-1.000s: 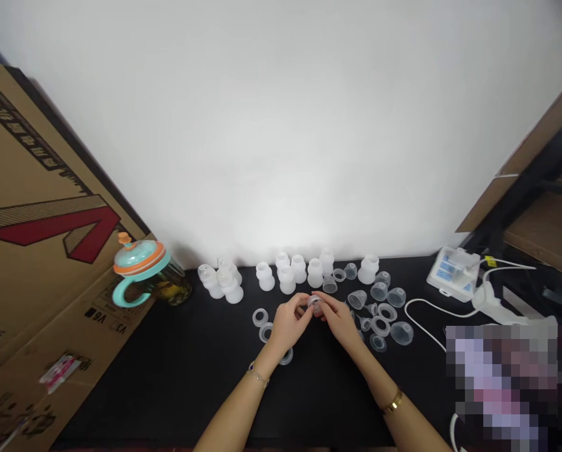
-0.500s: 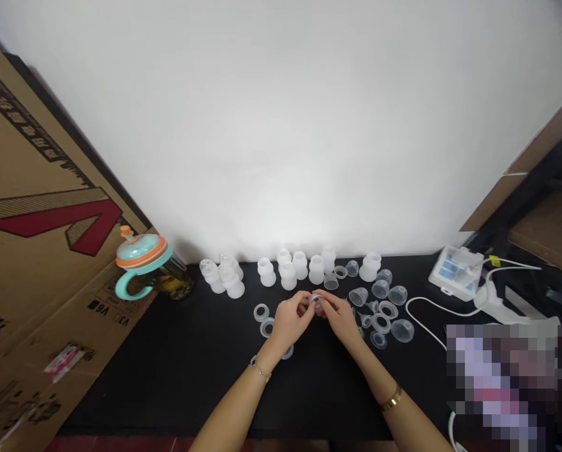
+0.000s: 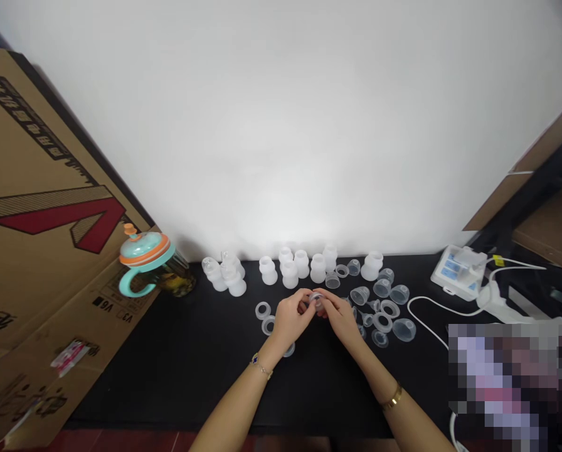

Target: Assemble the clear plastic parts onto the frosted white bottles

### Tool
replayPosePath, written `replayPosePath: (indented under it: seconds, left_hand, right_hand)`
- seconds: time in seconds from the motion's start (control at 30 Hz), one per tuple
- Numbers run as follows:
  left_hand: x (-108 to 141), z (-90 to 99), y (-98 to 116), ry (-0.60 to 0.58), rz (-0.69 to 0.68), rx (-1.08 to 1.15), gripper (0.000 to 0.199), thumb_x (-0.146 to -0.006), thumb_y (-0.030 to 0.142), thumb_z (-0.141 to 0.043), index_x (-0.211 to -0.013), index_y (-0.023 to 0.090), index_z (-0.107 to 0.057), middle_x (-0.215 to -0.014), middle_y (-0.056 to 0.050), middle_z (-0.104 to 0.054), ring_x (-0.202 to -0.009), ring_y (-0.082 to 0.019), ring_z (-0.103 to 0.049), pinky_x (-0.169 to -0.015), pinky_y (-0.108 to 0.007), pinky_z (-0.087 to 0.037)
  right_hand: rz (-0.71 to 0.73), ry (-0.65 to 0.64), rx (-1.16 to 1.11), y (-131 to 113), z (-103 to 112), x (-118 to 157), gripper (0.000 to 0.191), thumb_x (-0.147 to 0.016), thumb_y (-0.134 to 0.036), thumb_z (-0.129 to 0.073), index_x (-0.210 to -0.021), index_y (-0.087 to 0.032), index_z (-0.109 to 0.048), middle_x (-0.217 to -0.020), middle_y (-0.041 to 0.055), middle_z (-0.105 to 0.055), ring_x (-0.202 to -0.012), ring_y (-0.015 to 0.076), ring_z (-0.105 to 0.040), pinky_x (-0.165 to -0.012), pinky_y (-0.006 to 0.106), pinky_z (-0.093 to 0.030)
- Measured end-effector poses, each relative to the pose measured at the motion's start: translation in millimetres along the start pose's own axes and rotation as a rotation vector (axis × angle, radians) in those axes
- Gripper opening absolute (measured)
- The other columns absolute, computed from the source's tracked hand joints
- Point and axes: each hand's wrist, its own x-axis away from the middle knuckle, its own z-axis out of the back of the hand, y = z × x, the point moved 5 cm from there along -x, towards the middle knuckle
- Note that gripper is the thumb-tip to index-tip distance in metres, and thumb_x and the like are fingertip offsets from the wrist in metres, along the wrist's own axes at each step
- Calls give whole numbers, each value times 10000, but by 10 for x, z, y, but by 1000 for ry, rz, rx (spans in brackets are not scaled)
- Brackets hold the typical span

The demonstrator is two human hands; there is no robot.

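Note:
My left hand [image 3: 292, 317] and my right hand [image 3: 340, 317] meet over the middle of the black table. Between their fingertips they both pinch a small translucent bottle collar ring [image 3: 316, 297]; whether a nipple sits in it I cannot tell. Loose collar rings [image 3: 263, 310] lie beside my left hand, one partly hidden by the wrist. To the right of my right hand are several clear domed caps [image 3: 404, 329], more rings [image 3: 382, 322] and silicone nipples [image 3: 367, 319]. Behind the hands stand several white open-necked baby bottles [image 3: 290, 274]. Capped bottles [image 3: 234, 279] are grouped further left.
A teal-lidded jug [image 3: 159, 267] with dark contents stands at the left by a large cardboard box [image 3: 41, 251]. At the right are a clear plastic case [image 3: 457, 273], a white cable [image 3: 431, 298] and a pixelated patch. A white wall closes off the back.
The view has shifted slightly. Both hands stay together on the collar ring, with only slight finger movement.

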Motion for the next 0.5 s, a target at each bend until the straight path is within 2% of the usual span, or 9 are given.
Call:
replayPosePath:
  seconds: [0.17, 0.5]
  left_hand:
    - [-4, 13, 14, -1, -8, -11, 187, -926, 330, -583, -1032, 221, -691, -784, 8, -742, -641, -129, -663, -617, -228, -486]
    - [0, 13, 32, -2, -15, -31, 184, -920, 317, -588, -1038, 223, -693, -789, 16, -739, -637, -118, -649, -626, -221, -480]
  right_hand:
    - [2, -12, -9, -16, -10, 0, 408, -845, -439, -555, -1067, -187, -787, -826, 64, -759, -645, 214, -661, -623, 330, -547]
    - [-18, -14, -36, -9, 10, -4, 394, -812, -398, -554, -1038, -173, -786, -813, 62, -758, -650, 205, -656, -608, 306, -523]
